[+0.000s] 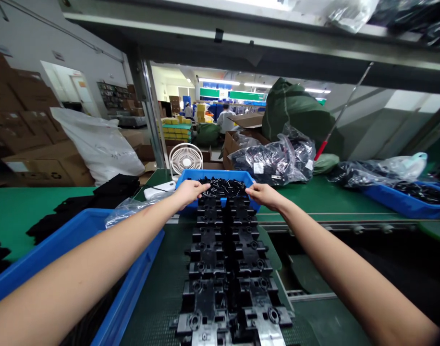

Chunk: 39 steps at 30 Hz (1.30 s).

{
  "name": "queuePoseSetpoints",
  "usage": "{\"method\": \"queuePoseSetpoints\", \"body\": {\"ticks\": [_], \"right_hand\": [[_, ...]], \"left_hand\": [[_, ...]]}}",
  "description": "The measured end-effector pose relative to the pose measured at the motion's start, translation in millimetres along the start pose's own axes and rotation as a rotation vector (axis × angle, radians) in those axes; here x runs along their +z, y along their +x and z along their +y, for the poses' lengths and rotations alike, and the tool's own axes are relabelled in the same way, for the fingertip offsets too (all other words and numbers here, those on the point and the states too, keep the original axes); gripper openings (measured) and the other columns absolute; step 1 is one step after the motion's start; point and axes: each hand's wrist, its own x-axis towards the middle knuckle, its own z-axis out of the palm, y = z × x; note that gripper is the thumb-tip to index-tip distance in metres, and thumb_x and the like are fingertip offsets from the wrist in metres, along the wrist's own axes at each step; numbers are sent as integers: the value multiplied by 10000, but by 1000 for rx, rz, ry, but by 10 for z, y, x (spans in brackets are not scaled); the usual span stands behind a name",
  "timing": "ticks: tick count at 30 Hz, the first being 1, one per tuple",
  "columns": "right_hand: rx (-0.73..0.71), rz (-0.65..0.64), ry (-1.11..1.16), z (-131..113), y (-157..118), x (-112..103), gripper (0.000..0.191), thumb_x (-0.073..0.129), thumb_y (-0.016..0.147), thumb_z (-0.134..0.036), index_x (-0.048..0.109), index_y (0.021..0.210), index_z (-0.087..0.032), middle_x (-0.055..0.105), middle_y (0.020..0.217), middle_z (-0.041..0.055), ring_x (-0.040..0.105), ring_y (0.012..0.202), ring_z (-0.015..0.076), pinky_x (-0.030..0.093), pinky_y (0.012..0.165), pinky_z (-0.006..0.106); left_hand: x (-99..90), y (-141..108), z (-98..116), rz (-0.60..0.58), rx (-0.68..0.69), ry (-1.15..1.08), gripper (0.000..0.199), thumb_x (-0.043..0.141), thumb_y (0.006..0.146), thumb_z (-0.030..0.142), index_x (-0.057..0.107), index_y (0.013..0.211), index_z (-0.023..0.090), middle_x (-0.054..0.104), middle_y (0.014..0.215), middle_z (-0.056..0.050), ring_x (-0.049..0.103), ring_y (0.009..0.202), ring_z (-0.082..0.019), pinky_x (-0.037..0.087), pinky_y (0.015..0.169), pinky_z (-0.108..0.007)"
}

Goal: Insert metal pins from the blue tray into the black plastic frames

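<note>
My left hand (190, 192) reaches over the left side of a blue bin (214, 174). Its thumb and fingers are pinched together above small black parts with shiny metal pins (225, 186); what they grip is hidden. At the bin's right side, my right hand (266, 196) is also closed in a pinch by the rim. Whether it grips the rim or a small part, I cannot tell. Below the bin, two rows of black moulded plastic housings (207, 262) run toward me along the green bench, with round sockets and clips on them.
A large blue crate (133, 288) stands under my left forearm. Behind the bin are a white fan (186, 157) and clear bags of black parts (274, 158). Another blue tray (393, 199) lies far right. A metal shelf beam (241, 45) crosses overhead.
</note>
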Motion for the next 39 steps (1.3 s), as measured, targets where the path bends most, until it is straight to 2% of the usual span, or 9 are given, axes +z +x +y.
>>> {"method": "queuePoseSetpoints", "body": {"ticks": [8, 12, 15, 22, 26, 30, 34, 36, 39], "right_hand": [[96, 100, -78, 66, 344, 106, 288, 588, 856, -270, 581, 1091, -104, 640, 836, 82, 573, 606, 119, 489, 533, 217], [42, 88, -179, -3, 237, 124, 467, 646, 805, -244, 532, 1238, -115, 590, 1185, 158, 600, 984, 224, 528, 820, 325], [-28, 45, -221, -129, 49, 92, 492, 628, 820, -263, 510, 1275, -117, 548, 1266, 159, 579, 1035, 238, 520, 854, 350], [-242, -74, -260, -799, -561, 116, 368, 610, 833, -279, 577, 1192, -202, 619, 1166, 82, 610, 967, 206, 505, 790, 323], [-506, -252, -364, -1382, -1033, 356, 192, 629, 824, -328, 664, 990, -239, 662, 986, 35, 617, 888, 203, 486, 814, 337], [-785, -576, -458, -1801, -1400, 813, 116, 596, 862, -281, 677, 919, -221, 640, 914, 34, 609, 846, 185, 483, 763, 298], [-899, -797, -643, -2009, -1532, 1427, 137, 564, 880, -203, 697, 891, -170, 658, 837, 55, 622, 792, 180, 468, 718, 273], [-880, -892, -763, -2074, -1552, 1762, 158, 565, 875, -214, 708, 904, -152, 682, 816, 71, 641, 740, 187, 471, 663, 267], [-846, -1007, -981, -2131, -1590, 2245, 188, 597, 844, -235, 714, 938, -122, 706, 837, 118, 669, 747, 224, 483, 604, 264]], "left_hand": [[100, -86, 121, 101, 35, 297, 335, 623, 801, 481, 612, 767, 149, 626, 731, -2, 596, 709, -152, 494, 714, -346], [136, -100, 135, 103, 126, 403, 292, 628, 810, 431, 625, 868, 144, 653, 866, -35, 608, 874, -194, 476, 823, -406], [135, -117, 176, 60, 155, 458, 291, 636, 807, 420, 633, 893, 142, 658, 908, -49, 610, 894, -203, 478, 826, -410], [203, -392, 254, 84, 206, 558, 304, 497, 906, 361, 647, 925, 97, 611, 1075, -126, 573, 1011, -238, 455, 862, -395], [35, -740, 404, 139, 193, 617, 331, 398, 946, 278, 598, 1094, 60, 556, 1130, -179, 559, 1037, -278, 453, 830, -381], [-492, -1408, 656, 113, 171, 706, 253, 459, 898, 170, 621, 1036, 34, 574, 1042, -171, 550, 1043, -328, 450, 829, -431], [-1040, -2601, 656, 42, 112, 781, 179, 522, 841, 178, 678, 880, 100, 602, 837, -84, 590, 956, -329, 447, 843, -480], [-1108, -3300, 476, 102, 127, 693, 241, 513, 838, 239, 669, 1022, 226, 645, 975, -50, 593, 983, -300, 452, 888, -463], [-829, -4157, 76, 166, 254, 560, 439, 421, 873, 240, 509, 1268, 409, 648, 1176, 56, 598, 1055, -220, 477, 942, -347]]}}
